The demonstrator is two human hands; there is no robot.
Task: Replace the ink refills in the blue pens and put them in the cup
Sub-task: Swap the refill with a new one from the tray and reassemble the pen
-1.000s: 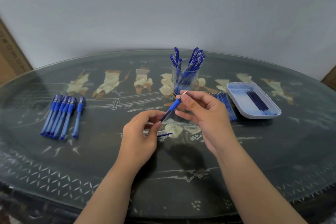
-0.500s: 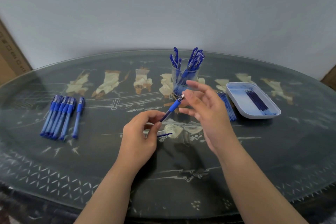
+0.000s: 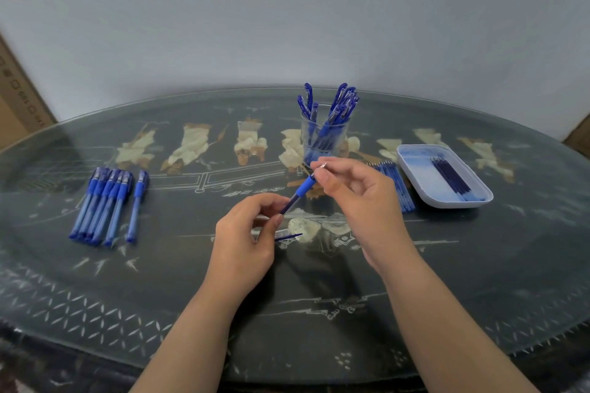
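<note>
Head view, starting nearest us in the lower middle of the frame: our left hand (image 3: 245,233) pinches the barrel of a blue pen (image 3: 301,191) between thumb and fingers, with the pen slanting up and to the right. A slim blue piece (image 3: 289,236) juts out from under that hand; we cannot tell whether it is a cap or a refill. Just above, our right hand (image 3: 360,198) pinches the metal tip (image 3: 322,165) at the pen's front end between thumb and forefinger, the other fingers loosely curled. We cannot tell whether the tip is going on or coming off.

Further out, at the left of the dark table (image 3: 159,281), seven capped pens (image 3: 102,204) lie in a row, one set slightly apart. We judge these are left to do. At the right, loose refills (image 3: 397,188) lie just beside a white tray (image 3: 456,203), which holds dark refills (image 3: 450,179).

Furthest, above our hands, the clear cup (image 3: 308,137) stands upright with a bunch of finished pens (image 3: 338,108) in it. By our reckoning, a good share is done, one pen is in hand, and seven wait.
</note>
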